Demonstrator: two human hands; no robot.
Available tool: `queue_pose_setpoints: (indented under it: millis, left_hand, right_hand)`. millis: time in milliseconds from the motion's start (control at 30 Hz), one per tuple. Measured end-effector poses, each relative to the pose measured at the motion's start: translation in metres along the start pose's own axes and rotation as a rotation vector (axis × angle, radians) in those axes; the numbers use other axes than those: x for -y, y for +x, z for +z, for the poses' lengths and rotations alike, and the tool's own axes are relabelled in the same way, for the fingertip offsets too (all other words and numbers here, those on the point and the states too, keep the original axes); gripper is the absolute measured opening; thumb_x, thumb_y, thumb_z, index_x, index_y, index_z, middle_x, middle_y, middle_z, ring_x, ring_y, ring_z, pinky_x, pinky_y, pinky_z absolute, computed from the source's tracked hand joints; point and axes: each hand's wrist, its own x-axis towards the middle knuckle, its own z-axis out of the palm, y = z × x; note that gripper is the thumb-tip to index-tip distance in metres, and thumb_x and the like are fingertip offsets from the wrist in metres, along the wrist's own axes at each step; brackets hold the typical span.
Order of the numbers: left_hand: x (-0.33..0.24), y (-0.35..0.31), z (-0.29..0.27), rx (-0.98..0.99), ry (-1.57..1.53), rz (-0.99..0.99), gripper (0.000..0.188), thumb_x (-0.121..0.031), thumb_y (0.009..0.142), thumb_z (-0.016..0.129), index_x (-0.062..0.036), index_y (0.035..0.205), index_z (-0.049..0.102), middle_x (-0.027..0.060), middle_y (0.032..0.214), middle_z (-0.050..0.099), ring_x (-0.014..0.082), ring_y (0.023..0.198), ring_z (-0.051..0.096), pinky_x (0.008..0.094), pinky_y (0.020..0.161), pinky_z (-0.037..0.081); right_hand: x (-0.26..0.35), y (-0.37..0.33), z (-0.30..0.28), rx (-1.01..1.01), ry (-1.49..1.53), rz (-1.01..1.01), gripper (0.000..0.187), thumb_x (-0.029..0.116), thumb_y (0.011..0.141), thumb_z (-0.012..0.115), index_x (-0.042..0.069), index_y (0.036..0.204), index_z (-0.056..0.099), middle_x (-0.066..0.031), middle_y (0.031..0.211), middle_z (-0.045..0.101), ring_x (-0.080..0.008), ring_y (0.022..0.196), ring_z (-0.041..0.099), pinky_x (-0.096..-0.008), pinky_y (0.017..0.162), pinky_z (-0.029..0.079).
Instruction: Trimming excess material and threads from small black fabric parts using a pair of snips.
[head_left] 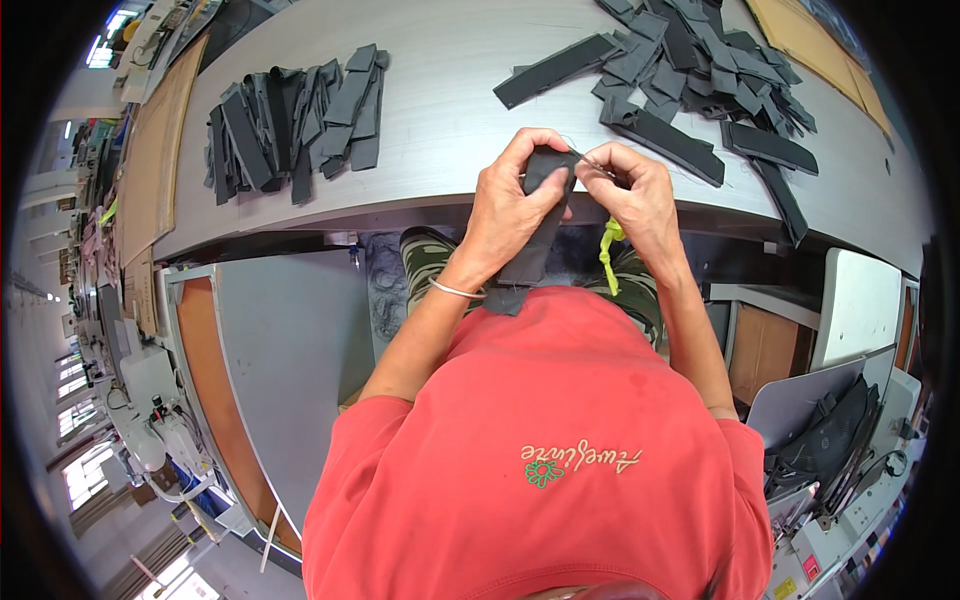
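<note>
Pinching left hand [518, 205]: gray strip [543, 215], snug, probably mid-job
Right hand [632, 195]: pinched on thin dark thing [622, 182]
Left pile [285, 125]: maybe done
Far-right heap [690, 70]: maybe waiting

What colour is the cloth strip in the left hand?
The cloth strip is dark grey, seen best in the head view.

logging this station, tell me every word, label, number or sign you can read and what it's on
Red shirt: cream embroidered lettering, upside down, beside a green flower outline; wording not copied.
Pale machine, lower right: yellow label and pink label, too small to read.
Held grey strip: none visible.
</note>
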Motion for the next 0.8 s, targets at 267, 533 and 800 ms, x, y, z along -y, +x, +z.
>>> queue_pose_setpoints:
  millis: [267,533,800]
  left_hand:
    - [-0.006,-0.002,-0.004,0.017,-0.038,-0.088,0.048,-0.006,0.077,0.078,-0.0095,0.109,0.042,0.0067,0.085,0.06,0.014,0.063,0.063,0.0244,0.051,0.052]
    - [-0.006,-0.002,-0.009,-0.019,-0.101,-0.141,0.051,-0.012,0.076,0.081,-0.0099,0.109,0.042,0.0057,0.082,0.059,0.0145,0.062,0.063,0.0256,0.05,0.053]
    - [-0.007,-0.003,-0.007,-0.019,-0.063,-0.108,0.051,-0.013,0.076,0.081,-0.01,0.109,0.043,0.0057,0.083,0.059,0.0141,0.063,0.063,0.025,0.051,0.054]
  right_hand:
    - [0.008,-0.003,0.003,-0.112,-0.216,-0.15,0.018,0.012,0.079,0.072,0.004,0.095,0.067,-0.003,0.073,0.063,-0.0082,0.064,0.056,-0.0239,0.059,0.045]
    - [0.01,-0.005,-0.01,-0.235,-0.834,-0.618,0.019,0.017,0.075,0.073,0.018,0.094,0.07,0.0044,0.076,0.062,-0.0159,0.07,0.054,-0.0317,0.064,0.033]
    - [0.003,0.001,-0.003,-0.264,-0.884,-0.669,0.014,0.019,0.075,0.073,0.02,0.088,0.07,0.0046,0.07,0.056,-0.0157,0.067,0.052,-0.0319,0.064,0.031]
